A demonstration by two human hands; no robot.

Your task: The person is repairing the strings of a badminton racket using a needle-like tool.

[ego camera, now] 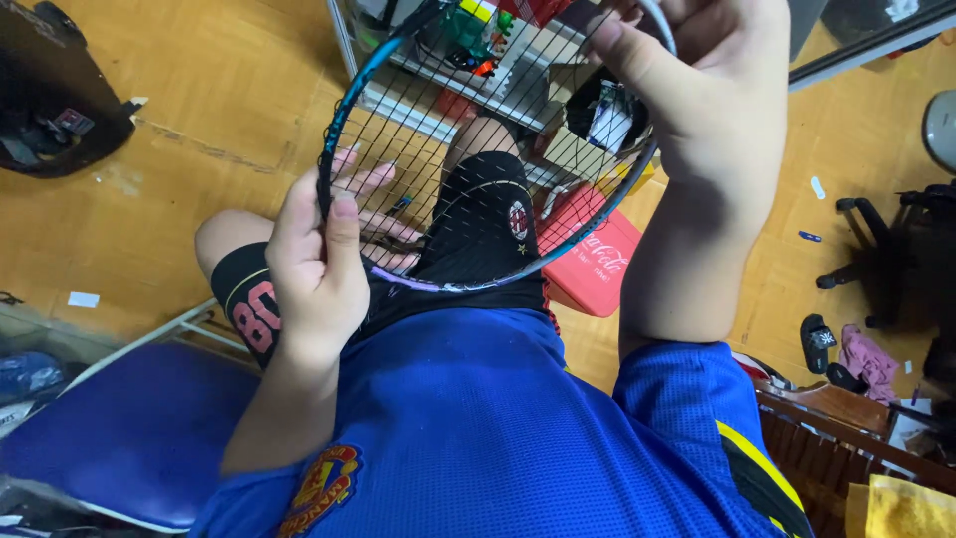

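A badminton racket head [334, 120] with a dark blue frame and black strings hangs over my lap. My left hand [319, 264] grips the frame at its lower left, thumb on the front, fingers spread behind the strings. My right hand [697, 60] holds the frame at its upper right near the top edge of the view, thumb pressed along the rim. The handle is out of view. I sit in a blue shirt and black shorts.
A red plastic box [597, 264] lies on the wooden floor under the racket, before a metal shelf [518, 80] of small items. A blue seat cushion [129, 428] is left. A black office chair [896, 249], sandal and pink cloth stand right.
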